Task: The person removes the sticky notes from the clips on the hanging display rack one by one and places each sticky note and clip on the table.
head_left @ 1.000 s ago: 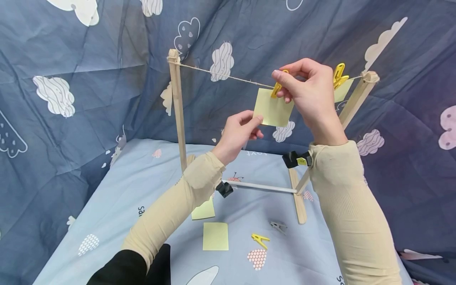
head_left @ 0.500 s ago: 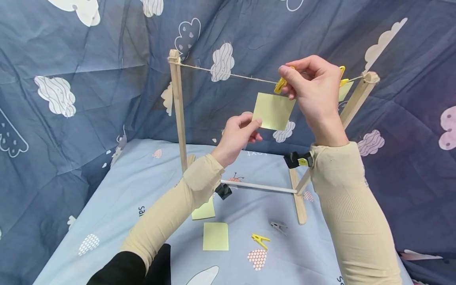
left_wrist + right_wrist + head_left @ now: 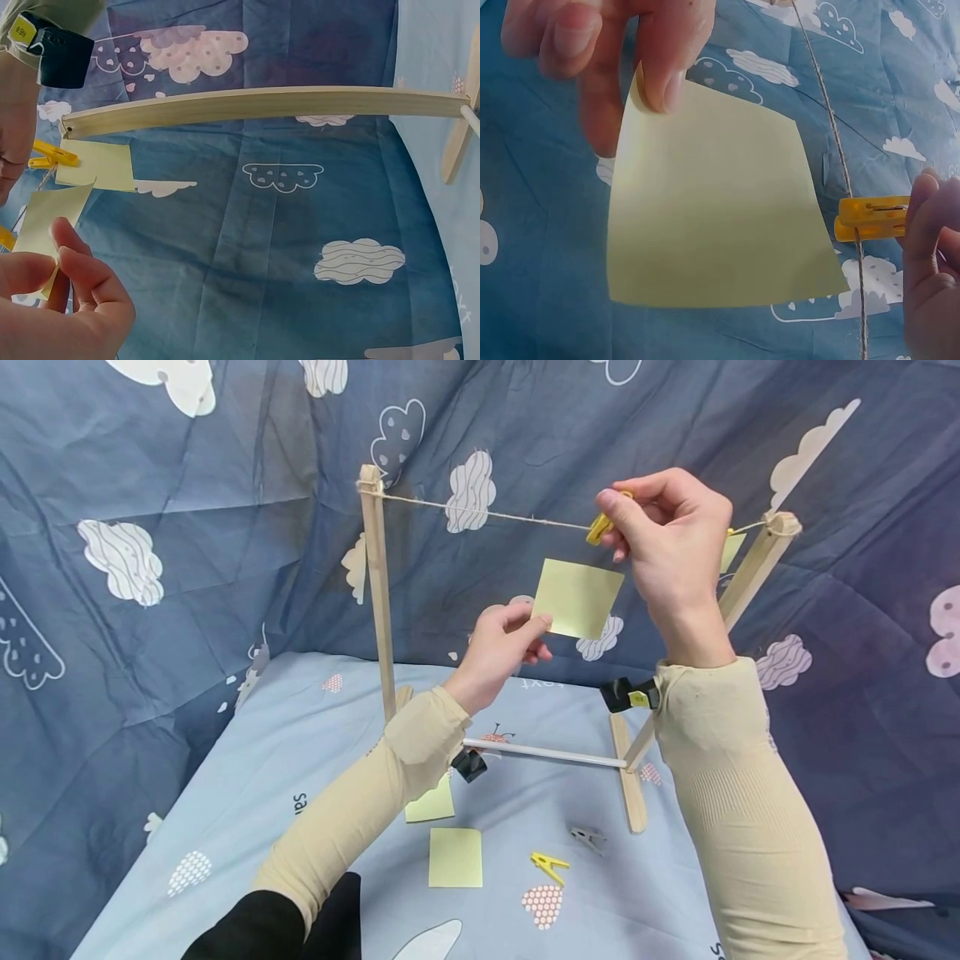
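My left hand (image 3: 504, 647) pinches a yellow sticky note (image 3: 579, 597) by its lower left corner, thumb in front. The note hangs in the air just below the twine (image 3: 502, 515). Above it, my right hand (image 3: 675, 539) pinches a yellow clothespin (image 3: 600, 527) between thumb and fingers. In the right wrist view the tip of that clothespin (image 3: 855, 219) is on the twine (image 3: 832, 127), and the note (image 3: 712, 202) is apart from it. A second note (image 3: 97, 166) hangs by another yellow clothespin (image 3: 54, 156) near the right post, partly hidden behind my right hand in the head view.
Two wooden posts, left (image 3: 377, 585) and right (image 3: 757, 568), hold the twine; a white rod (image 3: 547, 753) joins them low down. On the light blue sheet lie a yellow note (image 3: 455, 857), another note (image 3: 432, 802) partly behind my left arm, a yellow clothespin (image 3: 550, 866) and a grey clothespin (image 3: 587, 837).
My right hand has moved up and slightly right with the clothespin, away from the note's top edge. The note in my left hand has dropped a little, and a gap now shows between them.
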`<state>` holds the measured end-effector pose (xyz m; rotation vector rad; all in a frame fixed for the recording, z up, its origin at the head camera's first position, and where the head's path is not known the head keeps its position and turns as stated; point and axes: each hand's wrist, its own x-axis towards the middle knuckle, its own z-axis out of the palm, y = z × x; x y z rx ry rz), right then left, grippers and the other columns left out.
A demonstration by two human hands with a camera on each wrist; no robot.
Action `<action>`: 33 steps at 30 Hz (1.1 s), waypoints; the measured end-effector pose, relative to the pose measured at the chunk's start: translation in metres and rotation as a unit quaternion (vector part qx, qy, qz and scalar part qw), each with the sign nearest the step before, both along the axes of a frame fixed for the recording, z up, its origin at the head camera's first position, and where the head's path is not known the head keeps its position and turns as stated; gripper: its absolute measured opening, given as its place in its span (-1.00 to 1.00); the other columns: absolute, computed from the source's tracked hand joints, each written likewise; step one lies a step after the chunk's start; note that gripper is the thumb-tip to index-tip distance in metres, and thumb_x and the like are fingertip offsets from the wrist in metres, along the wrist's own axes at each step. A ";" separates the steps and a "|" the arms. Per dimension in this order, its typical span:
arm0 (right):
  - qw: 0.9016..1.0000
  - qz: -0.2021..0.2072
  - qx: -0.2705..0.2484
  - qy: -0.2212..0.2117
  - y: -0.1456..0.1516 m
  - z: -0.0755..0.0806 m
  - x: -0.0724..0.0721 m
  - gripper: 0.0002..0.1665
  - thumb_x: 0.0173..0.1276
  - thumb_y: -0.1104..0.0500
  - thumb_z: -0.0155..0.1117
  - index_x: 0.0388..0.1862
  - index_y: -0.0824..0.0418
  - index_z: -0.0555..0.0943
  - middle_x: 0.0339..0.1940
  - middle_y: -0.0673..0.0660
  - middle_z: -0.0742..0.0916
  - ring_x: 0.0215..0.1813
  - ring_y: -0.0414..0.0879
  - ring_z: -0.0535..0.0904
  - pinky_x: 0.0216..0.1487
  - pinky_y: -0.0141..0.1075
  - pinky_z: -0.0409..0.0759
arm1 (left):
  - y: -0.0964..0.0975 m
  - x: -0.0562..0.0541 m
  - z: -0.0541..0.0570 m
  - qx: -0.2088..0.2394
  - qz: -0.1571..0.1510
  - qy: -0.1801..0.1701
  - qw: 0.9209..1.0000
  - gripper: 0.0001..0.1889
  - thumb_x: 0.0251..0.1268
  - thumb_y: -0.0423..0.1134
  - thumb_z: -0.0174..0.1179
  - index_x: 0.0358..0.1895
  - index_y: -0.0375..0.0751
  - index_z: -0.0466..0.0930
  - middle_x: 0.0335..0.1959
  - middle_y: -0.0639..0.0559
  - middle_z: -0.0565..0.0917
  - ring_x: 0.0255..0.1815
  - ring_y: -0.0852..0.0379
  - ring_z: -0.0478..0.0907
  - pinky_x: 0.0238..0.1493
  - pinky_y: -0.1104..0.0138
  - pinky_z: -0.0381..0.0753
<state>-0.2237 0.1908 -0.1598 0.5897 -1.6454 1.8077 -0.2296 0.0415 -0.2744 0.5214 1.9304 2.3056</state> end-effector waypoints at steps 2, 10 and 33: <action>1.000 -0.002 0.000 0.002 0.001 0.000 -0.001 -0.86 0.06 0.42 0.46 -0.38 0.44 0.68 -0.58 0.13 0.72 -0.71 -0.14 0.51 -0.64 -0.47 0.42 | 0.000 0.000 0.000 -0.001 0.001 0.001 1.000 -0.79 0.41 -0.33 0.10 -0.04 -0.38 0.60 -0.43 0.01 0.55 -0.55 0.16 0.55 -0.41 0.42 0.52; 0.999 -0.023 0.012 0.020 -0.001 0.001 0.003 -0.88 0.08 0.41 0.44 -0.36 0.40 0.70 -0.55 0.09 0.73 -0.70 -0.18 0.52 -0.59 -0.49 0.45 | -0.002 0.002 -0.003 -0.003 0.000 -0.004 1.000 -0.78 0.40 -0.32 0.11 -0.02 -0.38 0.59 -0.41 0.00 0.55 -0.53 0.14 0.56 -0.38 0.39 0.53; 0.994 -0.045 0.009 0.096 0.003 -0.010 0.004 -0.89 0.10 0.42 0.43 -0.35 0.39 0.69 -0.55 0.05 0.75 -0.72 -0.20 0.51 -0.64 -0.50 0.43 | -0.010 0.003 -0.006 -0.016 0.009 -0.021 1.000 -0.75 0.40 -0.28 0.13 0.02 -0.34 0.60 -0.17 -0.03 0.47 -0.50 0.14 0.58 -0.39 0.42 0.54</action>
